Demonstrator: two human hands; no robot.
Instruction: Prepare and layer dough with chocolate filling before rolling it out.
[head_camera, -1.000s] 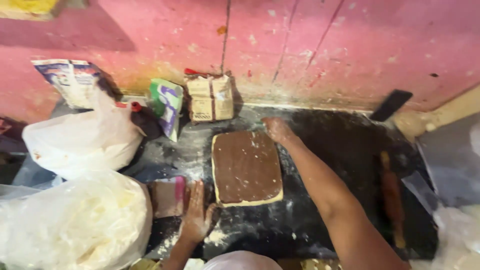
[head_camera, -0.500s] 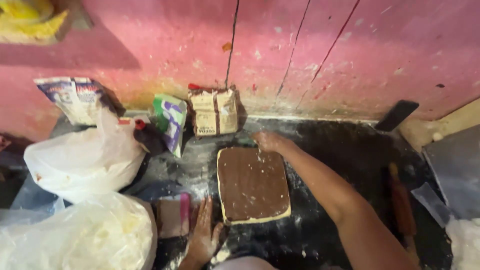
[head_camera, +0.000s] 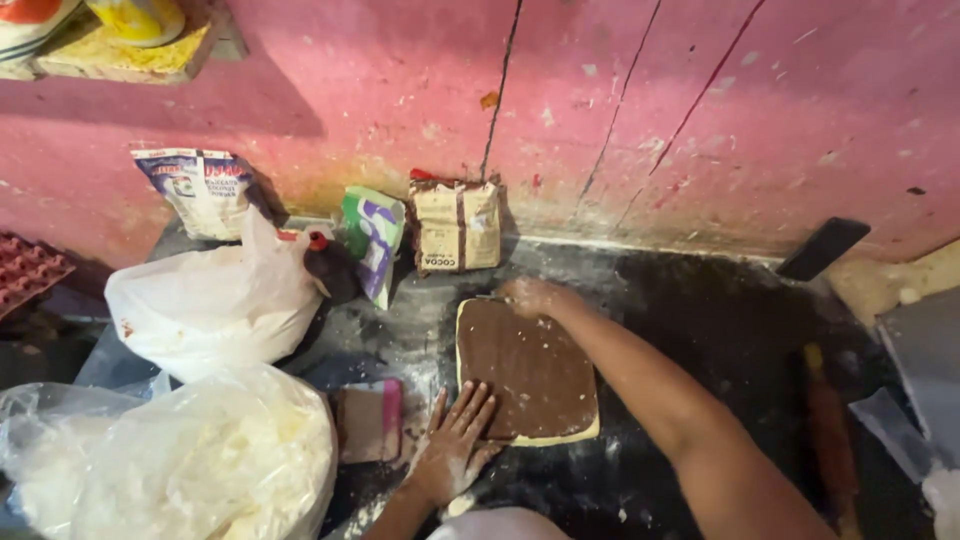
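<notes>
A flat rectangular slab of dough (head_camera: 528, 370), brown on top with a pale layer under it, lies on the dark floured worktop (head_camera: 720, 320). My left hand (head_camera: 452, 450) rests flat with fingers spread, touching the slab's near left corner. My right hand (head_camera: 530, 297) sits curled at the slab's far edge, fingers on the dough. Neither hand grips anything that I can make out.
A brown paper packet (head_camera: 457, 225), a green pouch (head_camera: 372, 240) and a printed bag (head_camera: 200, 190) lean on the pink wall. Two white plastic bags (head_camera: 210, 305) (head_camera: 190, 460) crowd the left. A small pink block (head_camera: 368, 422) lies beside my left hand. A rolling pin (head_camera: 828, 430) lies right.
The view has tilted up and shifted, so the slab sits lower in frame. My right hand stays at the slab's far edge and my left at its near corner.
</notes>
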